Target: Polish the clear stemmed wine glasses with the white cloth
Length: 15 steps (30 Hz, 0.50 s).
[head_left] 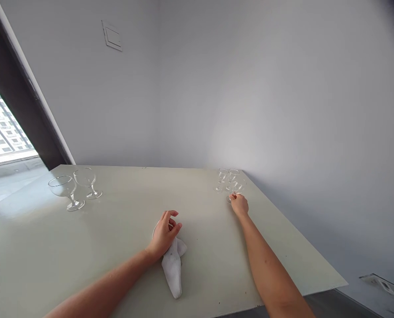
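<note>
Bright daylight from left window (5, 132), wide-angle edge distortion
</note>
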{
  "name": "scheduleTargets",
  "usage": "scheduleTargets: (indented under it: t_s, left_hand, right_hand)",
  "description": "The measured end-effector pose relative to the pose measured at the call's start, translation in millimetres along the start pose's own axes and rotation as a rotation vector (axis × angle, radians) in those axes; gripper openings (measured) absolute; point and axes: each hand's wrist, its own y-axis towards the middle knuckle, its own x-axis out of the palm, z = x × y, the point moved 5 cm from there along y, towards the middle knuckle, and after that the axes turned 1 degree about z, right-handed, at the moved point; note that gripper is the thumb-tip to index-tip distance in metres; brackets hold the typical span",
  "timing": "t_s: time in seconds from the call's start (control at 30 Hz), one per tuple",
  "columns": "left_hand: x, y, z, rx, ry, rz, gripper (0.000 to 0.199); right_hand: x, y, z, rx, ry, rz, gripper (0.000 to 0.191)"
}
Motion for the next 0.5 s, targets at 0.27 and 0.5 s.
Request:
scheduleTargets:
  t_s: [0.27, 0.5]
  left_hand:
    - [-1.9, 1.9, -6.5, -0.012, -0.079, 0.019, 0.025]
    - [-8.0, 8.2, -10.6, -0.061, -0.198, 0.06, 0.026]
  right_hand:
    - [4.1, 9.8, 0.0, 0.019, 0.003, 0.016, 0.021]
    - [-14.2, -6.8, 0.6, -0.027, 0.087, 0.063, 0.025]
